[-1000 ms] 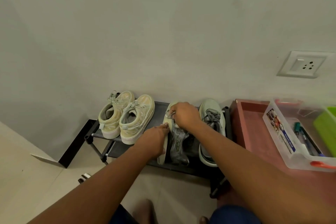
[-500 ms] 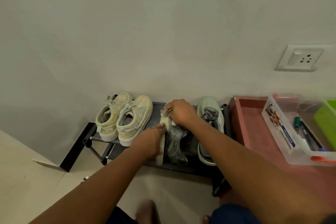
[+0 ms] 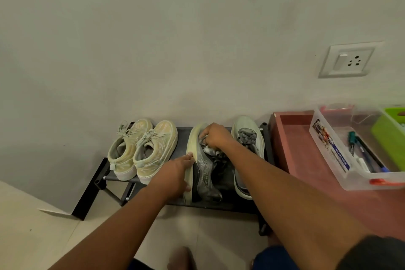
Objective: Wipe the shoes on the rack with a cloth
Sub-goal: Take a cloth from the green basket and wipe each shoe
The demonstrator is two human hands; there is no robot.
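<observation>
Grey cloth bunched in right hand — left hand gripping tilted shoe — "MULTI BOX" label.

Both hands wipe a tilted grey shoe.
</observation>
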